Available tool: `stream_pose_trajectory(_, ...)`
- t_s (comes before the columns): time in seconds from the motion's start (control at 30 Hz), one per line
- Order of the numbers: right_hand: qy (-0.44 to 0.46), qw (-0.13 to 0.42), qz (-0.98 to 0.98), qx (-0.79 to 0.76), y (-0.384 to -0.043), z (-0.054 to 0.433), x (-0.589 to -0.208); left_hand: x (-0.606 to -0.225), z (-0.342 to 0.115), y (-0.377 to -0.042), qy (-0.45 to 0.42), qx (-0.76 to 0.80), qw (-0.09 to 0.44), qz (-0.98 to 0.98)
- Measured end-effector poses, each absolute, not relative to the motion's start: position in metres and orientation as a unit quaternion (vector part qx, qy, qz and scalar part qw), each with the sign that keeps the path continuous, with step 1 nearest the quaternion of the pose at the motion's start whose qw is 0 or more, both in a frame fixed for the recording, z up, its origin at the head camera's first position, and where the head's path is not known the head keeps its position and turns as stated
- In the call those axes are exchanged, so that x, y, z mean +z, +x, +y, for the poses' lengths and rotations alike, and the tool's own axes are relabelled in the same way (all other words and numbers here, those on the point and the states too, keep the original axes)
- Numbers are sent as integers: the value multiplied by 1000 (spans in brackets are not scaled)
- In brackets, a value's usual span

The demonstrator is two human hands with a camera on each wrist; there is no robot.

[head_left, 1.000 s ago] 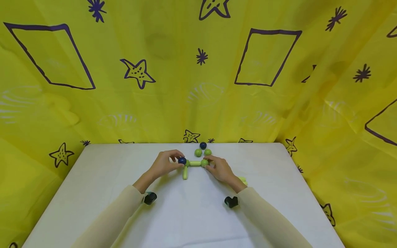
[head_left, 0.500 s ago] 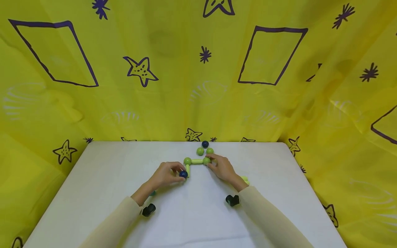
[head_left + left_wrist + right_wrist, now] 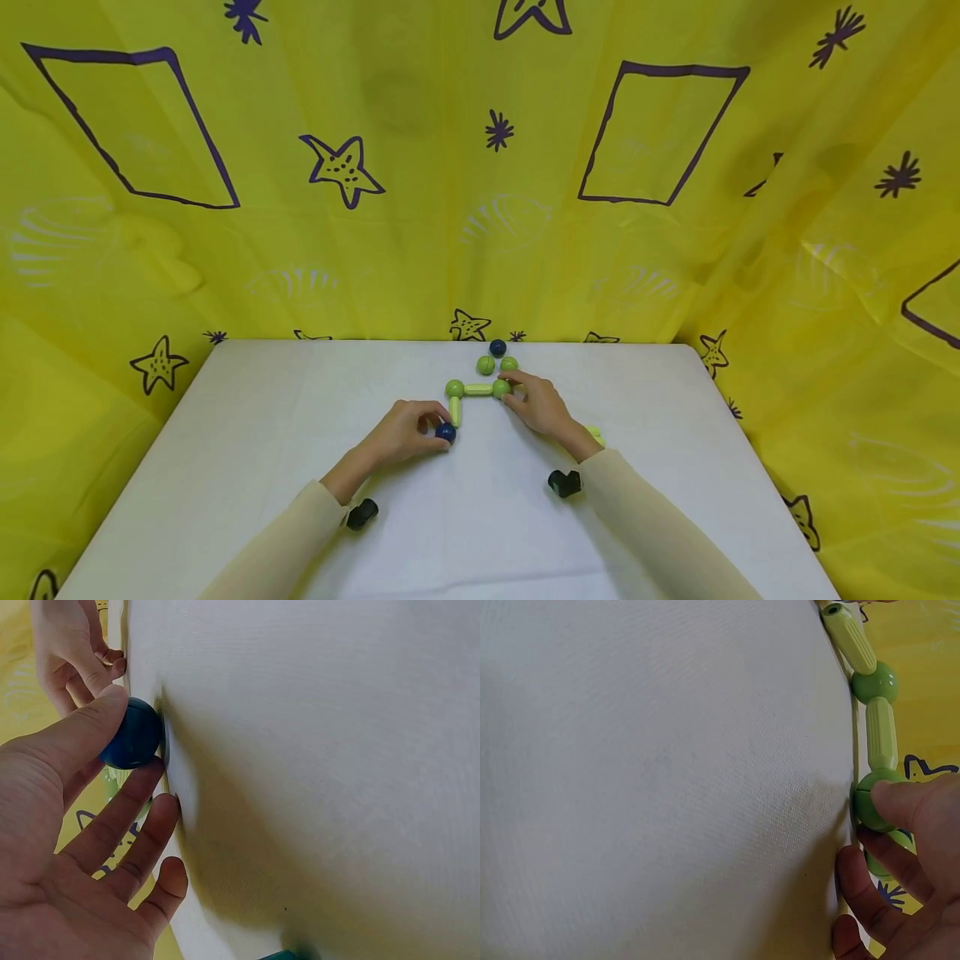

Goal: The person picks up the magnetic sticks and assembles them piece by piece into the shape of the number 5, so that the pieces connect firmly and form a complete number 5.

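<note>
Between thumb and fingers, my left hand (image 3: 408,435) pinches a dark blue ball (image 3: 446,432), which is right at the near end of a light green rod (image 3: 455,410). That rod joins a green corner ball (image 3: 454,388), and a second light green rod (image 3: 477,389) runs right from it to another green ball (image 3: 500,388). My right hand (image 3: 542,407) holds this right-hand ball by thumb and fingers. The right wrist view shows the rod's free end (image 3: 832,610) with a dark hole in it. In the left wrist view the blue ball (image 3: 133,735) is close over the white table.
Behind the assembly lie two loose green balls, one a grooved green ball (image 3: 486,365), and a dark blue ball (image 3: 497,348). Light green rods (image 3: 596,433) are partly hidden by my right wrist. A teal object (image 3: 281,955) shows low in the left wrist view. A yellow curtain (image 3: 420,250) backs the table.
My left hand has carried the blue ball from beside the corner ball toward me, to the rod's near end. The right hand keeps its hold on the right green ball.
</note>
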State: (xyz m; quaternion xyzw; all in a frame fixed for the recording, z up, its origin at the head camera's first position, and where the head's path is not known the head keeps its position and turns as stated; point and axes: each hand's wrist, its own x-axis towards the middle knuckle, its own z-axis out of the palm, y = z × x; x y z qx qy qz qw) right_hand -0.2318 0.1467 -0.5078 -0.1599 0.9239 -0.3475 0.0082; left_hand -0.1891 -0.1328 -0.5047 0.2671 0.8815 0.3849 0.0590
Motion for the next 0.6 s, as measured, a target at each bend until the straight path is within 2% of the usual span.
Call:
stream_pose_trajectory(0.43, -210, 41, 920, -329, -238, 155, -488, -507, -141, -185, 269, 398, 47, 876)
stream_pose_trajectory(0.6, -282, 72, 901, -321, -245, 160, -463, -507, -143, -183, 256, 407, 53, 875)
